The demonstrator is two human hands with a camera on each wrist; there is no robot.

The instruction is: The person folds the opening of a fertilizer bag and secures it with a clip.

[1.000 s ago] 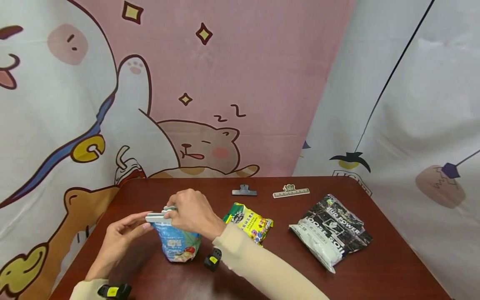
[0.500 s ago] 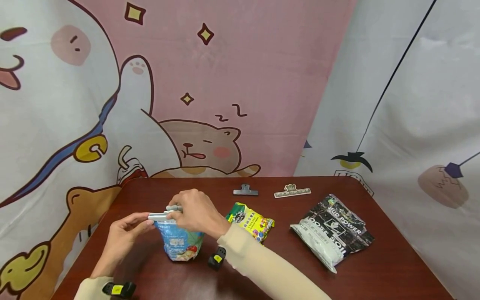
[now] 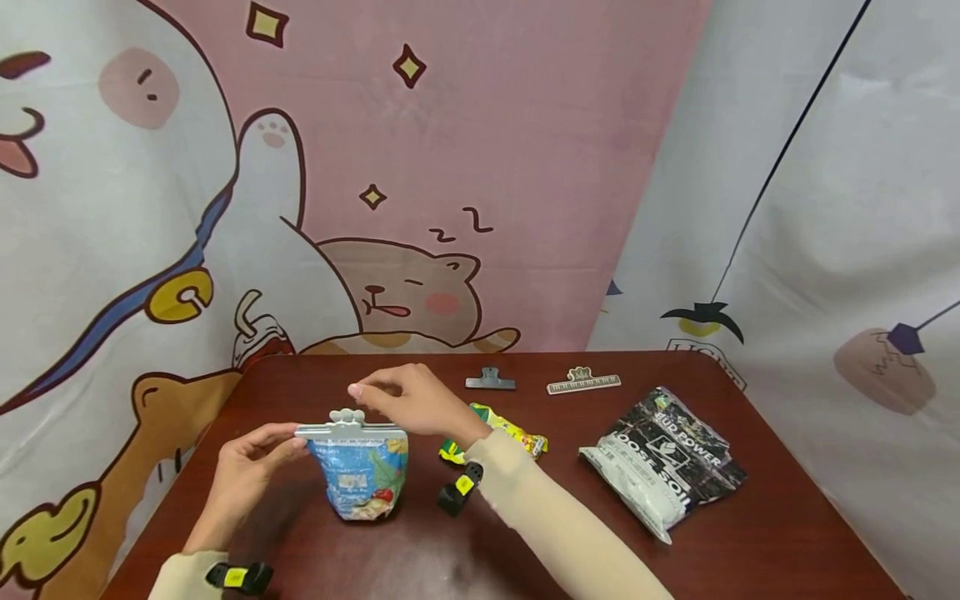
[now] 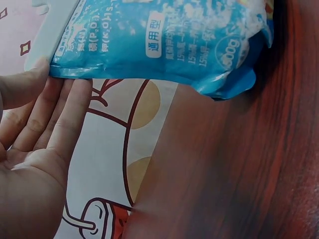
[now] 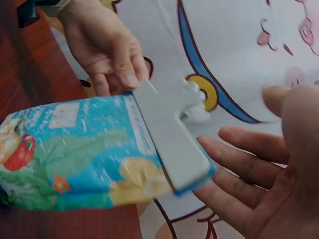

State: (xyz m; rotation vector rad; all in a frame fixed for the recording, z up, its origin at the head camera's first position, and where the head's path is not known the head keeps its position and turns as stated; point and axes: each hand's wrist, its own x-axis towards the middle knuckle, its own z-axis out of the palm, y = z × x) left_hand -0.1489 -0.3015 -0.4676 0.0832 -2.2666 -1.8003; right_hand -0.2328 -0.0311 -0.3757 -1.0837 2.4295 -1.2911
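Observation:
A blue bag with printed pictures [image 3: 356, 479] stands upright on the table, a pale grey-white bag clip [image 3: 348, 429] across its top edge. My left hand [image 3: 251, 467] pinches the top left corner of the bag, at the end of the clip. In the left wrist view, the thumb lies on one side of the blue bag [image 4: 164, 45] and the fingers on the other. My right hand [image 3: 416, 400] hovers just right of the clip's handle and holds nothing. Its spread fingers [image 5: 244, 154] show beside the clip [image 5: 172, 134] in the right wrist view.
Behind my right wrist lies a yellow and green packet [image 3: 517, 433], partly hidden. A black and white soil bag [image 3: 667, 462] lies at the right. A dark grey clip [image 3: 491, 380] and a keyboard-patterned clip [image 3: 583, 381] lie near the back edge of the brown table [image 3: 787, 533].
My right hand has let go of the clip and moved up and right, its fingers opening. The clip stays on the bag; my left hand still pinches the corner.

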